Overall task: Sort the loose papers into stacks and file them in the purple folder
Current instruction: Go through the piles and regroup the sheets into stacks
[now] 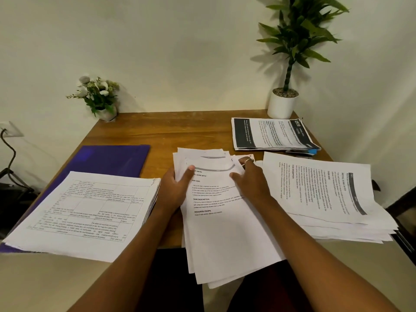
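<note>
— Where are the papers, set against the hands?

— The middle sheaf (pixel 225 233) is between them. The left hand (pixel 177 190) grips its left edge, thumb on top. The right hand (pixel 252 181) lies over the upper right part, thumb on the page, fingers curled at the far corner, a ring (pixel 247 161) on one finger. Both are clamped on that sheaf.

— And the purple folder (pixel 112 158)?

— Left of the left hand and untouched, lying flat. A table-printed stack (pixel 85 206) covers its near half.

— How does the sheaf look?

— White printed sheets, fanned and uneven. Its near end hangs over the table edge towards the person's lap. The top page has bold headings.

— Other piles?

— A right-hand stack (pixel 326 199) just beside the right hand, its text turned sideways. Behind it lies a far stack (pixel 270 134) with dark bands.

— The surroundings?

— A wooden table (pixel 180 129) against a pale wall (pixel 180 52). A potted plant (pixel 282 104) stands at the far right corner, and a small flower pot (pixel 99 97) at the far left.
</note>
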`<move>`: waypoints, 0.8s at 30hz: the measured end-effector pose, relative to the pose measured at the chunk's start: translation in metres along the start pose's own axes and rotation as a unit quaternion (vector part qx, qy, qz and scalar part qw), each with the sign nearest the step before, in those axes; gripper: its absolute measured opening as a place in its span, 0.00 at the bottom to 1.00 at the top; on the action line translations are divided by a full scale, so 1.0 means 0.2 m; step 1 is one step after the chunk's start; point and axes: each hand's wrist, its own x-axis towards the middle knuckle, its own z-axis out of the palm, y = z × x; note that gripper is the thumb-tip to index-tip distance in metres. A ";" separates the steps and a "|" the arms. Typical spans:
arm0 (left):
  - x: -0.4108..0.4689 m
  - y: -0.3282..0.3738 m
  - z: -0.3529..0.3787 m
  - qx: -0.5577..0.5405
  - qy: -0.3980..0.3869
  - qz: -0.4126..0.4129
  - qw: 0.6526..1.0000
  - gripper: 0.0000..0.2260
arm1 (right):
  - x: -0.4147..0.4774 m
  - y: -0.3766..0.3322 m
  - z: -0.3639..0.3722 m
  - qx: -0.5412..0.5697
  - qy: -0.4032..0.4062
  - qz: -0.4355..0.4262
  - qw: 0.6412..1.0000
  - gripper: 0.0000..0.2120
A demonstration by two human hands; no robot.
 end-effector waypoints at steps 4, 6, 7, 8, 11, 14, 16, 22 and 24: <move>0.01 0.00 0.01 0.093 -0.003 0.004 0.996 0.23 | 0.02 0.00 0.01 -0.159 0.027 -0.021 0.987 0.31; 0.02 -0.01 0.02 0.100 -0.001 -0.007 0.995 0.23 | 0.05 0.03 -0.01 -0.188 0.021 0.001 0.982 0.35; 0.02 -0.01 0.02 0.105 -0.002 -0.011 0.994 0.22 | 0.07 0.05 -0.02 -0.188 0.016 0.010 0.982 0.36; 0.03 -0.01 0.02 0.110 -0.002 -0.013 0.994 0.22 | 0.08 0.07 -0.03 -0.174 0.017 0.018 0.984 0.35; 0.05 -0.03 0.02 0.121 0.001 -0.009 0.993 0.21 | 0.10 0.13 -0.03 -0.057 0.079 0.046 0.994 0.24; 0.06 -0.04 0.03 0.134 0.000 -0.005 0.991 0.21 | 0.14 0.15 -0.03 0.026 0.110 0.075 0.991 0.12; 0.05 -0.04 0.04 0.142 0.000 -0.004 0.990 0.21 | 0.16 0.14 -0.05 0.061 0.100 0.084 0.990 0.08; 0.05 -0.04 0.04 0.120 0.002 0.004 0.993 0.22 | 0.18 0.12 -0.09 0.138 0.121 0.082 0.980 0.13; 0.05 -0.04 0.03 0.114 0.005 0.000 0.993 0.22 | 0.18 0.12 -0.09 0.132 0.124 0.073 0.981 0.11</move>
